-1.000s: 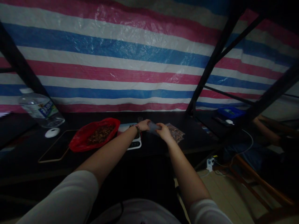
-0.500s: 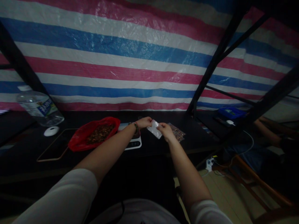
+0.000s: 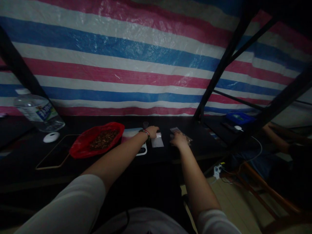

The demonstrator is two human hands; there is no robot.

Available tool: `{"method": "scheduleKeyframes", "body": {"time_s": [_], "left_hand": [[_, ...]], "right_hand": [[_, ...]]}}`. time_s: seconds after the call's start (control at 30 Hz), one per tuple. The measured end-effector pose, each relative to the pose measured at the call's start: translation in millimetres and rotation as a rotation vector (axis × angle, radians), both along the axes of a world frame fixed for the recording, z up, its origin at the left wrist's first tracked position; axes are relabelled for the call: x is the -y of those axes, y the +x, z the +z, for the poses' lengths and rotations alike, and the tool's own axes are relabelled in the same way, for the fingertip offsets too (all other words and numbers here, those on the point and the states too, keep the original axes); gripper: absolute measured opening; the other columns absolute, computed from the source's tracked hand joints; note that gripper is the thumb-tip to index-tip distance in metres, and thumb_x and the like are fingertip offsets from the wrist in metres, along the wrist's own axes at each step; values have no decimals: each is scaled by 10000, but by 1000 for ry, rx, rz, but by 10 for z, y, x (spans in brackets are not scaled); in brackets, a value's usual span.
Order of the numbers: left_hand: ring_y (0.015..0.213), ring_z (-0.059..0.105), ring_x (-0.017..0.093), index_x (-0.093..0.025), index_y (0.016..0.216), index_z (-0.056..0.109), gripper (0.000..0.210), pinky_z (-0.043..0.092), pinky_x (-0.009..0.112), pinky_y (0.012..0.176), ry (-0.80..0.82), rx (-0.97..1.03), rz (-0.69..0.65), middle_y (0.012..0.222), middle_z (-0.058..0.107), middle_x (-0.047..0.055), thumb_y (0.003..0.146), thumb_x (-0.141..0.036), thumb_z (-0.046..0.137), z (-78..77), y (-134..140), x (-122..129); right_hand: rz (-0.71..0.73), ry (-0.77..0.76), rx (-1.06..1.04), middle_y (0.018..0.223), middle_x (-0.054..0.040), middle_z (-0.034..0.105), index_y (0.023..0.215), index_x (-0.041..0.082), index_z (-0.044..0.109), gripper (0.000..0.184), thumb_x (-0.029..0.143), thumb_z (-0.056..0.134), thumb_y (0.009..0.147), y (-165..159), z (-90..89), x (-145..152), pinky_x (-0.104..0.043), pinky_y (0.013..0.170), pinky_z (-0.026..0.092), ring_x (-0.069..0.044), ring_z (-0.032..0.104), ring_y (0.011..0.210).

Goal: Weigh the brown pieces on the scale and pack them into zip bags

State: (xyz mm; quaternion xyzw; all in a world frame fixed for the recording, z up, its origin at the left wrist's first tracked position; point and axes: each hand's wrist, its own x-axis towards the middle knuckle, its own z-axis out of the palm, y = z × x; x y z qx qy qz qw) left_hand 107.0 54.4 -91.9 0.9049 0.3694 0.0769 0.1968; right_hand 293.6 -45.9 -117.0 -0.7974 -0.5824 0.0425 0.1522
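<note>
My left hand (image 3: 153,131), with a bracelet at the wrist, is at the upper edge of a small whitish plastic bag (image 3: 158,141) on the black table. Its fingers reach out flat over that edge. Farther right, my right hand (image 3: 179,139) lies with fingers spread over small clear zip bags (image 3: 188,139) with brown bits inside, covering part of them. A white kitchen scale (image 3: 143,150) is partly hidden beneath my left forearm. Left of it sits a red plastic bag (image 3: 80,143), open at the top, holding loose brown pieces (image 3: 103,139).
A phone-like tablet (image 3: 55,154), a white rounded gadget (image 3: 51,137) and a large clear bottle (image 3: 40,112) stand at the left. A small clear cup (image 3: 145,124) is behind the scale. At right are a metal frame post (image 3: 214,78), a blue tray (image 3: 240,117) and another person's arm (image 3: 276,138).
The small whitish bag was held up between both hands and now rests on the table by my left hand. My right hand has moved right onto the filled bags.
</note>
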Motion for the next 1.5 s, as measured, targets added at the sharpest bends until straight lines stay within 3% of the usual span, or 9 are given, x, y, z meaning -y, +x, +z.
{"method": "scheduleKeyframes", "body": {"time_s": [0.1,0.23,0.5,0.7,0.9,1.0,1.13,1.3,1.5], "left_hand": [[1131,509,271,-121,1208,554,648,366,318,984,83,39,-23,1243,538,151,565,-63,608,90,-127,107],[1127,519,239,-122,1149,588,457,368,320,997,120,275,-23,1193,583,126,693,-136,562,240,-452,333],[606,597,118,-141,947,580,339,476,236,581,-721,780,234,786,662,47,793,-442,565,322,-1272,894],[455,505,64,-128,745,568,260,378,176,437,-873,994,272,601,576,-18,685,-336,712,304,-1797,1161],[501,560,71,-109,731,595,242,385,161,456,-877,1115,327,653,623,17,676,-305,725,251,-2011,1305],[541,587,88,-109,743,608,246,386,161,464,-827,1066,356,683,643,35,697,-331,703,234,-2021,1372],[544,570,94,-112,738,629,258,418,184,509,-682,972,351,619,625,14,698,-361,687,210,-1993,1433],[517,536,90,-117,686,630,274,417,201,517,-569,914,312,573,601,-5,709,-387,668,193,-1976,1446],[554,581,115,-119,720,649,260,461,223,551,-523,831,271,589,626,15,737,-378,637,229,-1984,1485]], "right_hand": [[-25,-35,61,1177,-188,561,1090,166,629,386,171,603,704,-121,38,-3,-437,890,419,-315,555,1073],[69,-8,27,1114,-178,586,1123,149,610,426,117,564,701,-182,208,37,-416,912,419,-303,548,1074],[832,424,-262,1400,-89,361,1412,222,280,802,30,499,665,-1112,730,411,-348,1083,303,-189,338,1305],[1067,368,-305,1415,-87,352,1435,244,232,830,3,466,676,-1691,868,600,-386,1082,313,-198,345,1306],[1014,381,-355,1378,-98,405,1385,207,344,762,12,479,660,-1973,829,541,-391,1066,327,-208,369,1279],[841,401,-469,1202,-101,555,1242,185,512,524,76,493,729,-2061,795,558,-364,918,451,-194,539,1063],[815,206,-542,911,-55,675,1009,185,661,248,277,588,790,-2135,731,651,-276,707,486,-158,615,767],[780,150,-509,819,-37,697,944,192,696,227,288,659,741,-2201,669,741,-249,651,450,-162,619,718],[860,16,-771,842,-15,711,966,199,695,230,238,505,842,-2111,609,702,-224,626,452,-141,635,726]]}}
